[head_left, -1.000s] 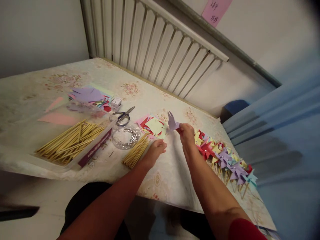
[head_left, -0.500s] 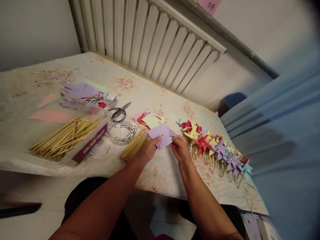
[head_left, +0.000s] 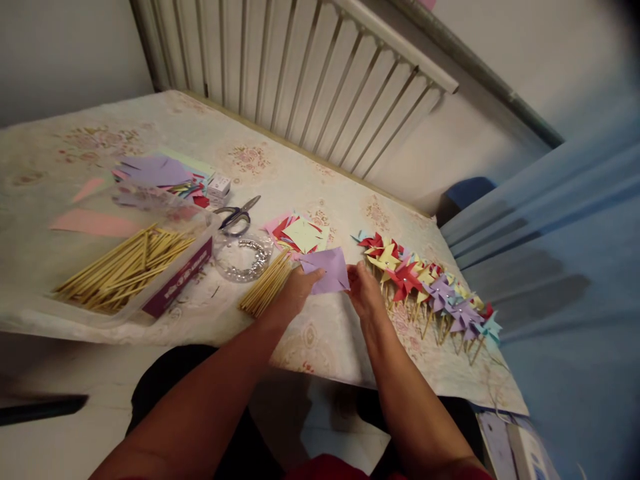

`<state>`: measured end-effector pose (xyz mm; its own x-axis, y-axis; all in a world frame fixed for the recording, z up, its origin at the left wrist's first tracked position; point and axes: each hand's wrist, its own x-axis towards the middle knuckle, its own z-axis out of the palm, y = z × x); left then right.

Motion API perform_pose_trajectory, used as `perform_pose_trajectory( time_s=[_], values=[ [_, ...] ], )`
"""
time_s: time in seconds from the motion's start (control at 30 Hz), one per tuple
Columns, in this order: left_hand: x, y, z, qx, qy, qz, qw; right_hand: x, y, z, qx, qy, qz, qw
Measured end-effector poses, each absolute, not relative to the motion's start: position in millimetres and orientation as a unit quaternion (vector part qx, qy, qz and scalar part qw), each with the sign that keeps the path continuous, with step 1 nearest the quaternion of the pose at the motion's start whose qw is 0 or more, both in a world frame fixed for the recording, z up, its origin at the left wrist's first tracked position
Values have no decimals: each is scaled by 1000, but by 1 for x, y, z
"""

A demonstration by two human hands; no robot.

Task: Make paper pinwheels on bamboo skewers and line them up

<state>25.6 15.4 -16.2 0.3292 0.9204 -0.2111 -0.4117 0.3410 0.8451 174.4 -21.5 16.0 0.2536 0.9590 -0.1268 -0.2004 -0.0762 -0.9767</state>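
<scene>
A purple square of paper [head_left: 331, 270] with slits cut in it is held between the thumb and fingers of my left hand [head_left: 299, 288]. My right hand [head_left: 365, 288] is at the paper's right edge, thumb raised and apart from the fingers; whether the fingertips touch the edge is hard to see. Just behind lies a pile of coloured paper squares [head_left: 299, 235], yellow on top. A bundle of thin wooden sticks [head_left: 265, 285] lies beside my left hand. To the right of my right hand are rows of finished paper pinwheels [head_left: 406, 280] on sticks.
Left of the bundle are a clear round dish of silvery pins or beads [head_left: 240, 259], scissors [head_left: 239, 217] and a small white box [head_left: 219, 189]. A plastic tub [head_left: 200, 233] holds many sticks. Paper scraps [head_left: 155, 171] lie behind it. A radiator [head_left: 300, 80] backs the flowered tablecloth [head_left: 200, 127].
The purple paper has changed from showing folded-in corners to lying flatter, a square facing up. My right hand has let go of its pinch on the right corner and its thumb has lifted.
</scene>
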Motion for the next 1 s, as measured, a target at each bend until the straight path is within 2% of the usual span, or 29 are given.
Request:
perform_pose_trajectory(
  time_s=[0.33,1.0],
  values=[
    [25,16,-17,351,395,443,725,169,-23,16,-605,-391,454,524],
    [23,14,-19,484,446,342,670,172,-37,2,-608,-371,478,514]
  ],
)
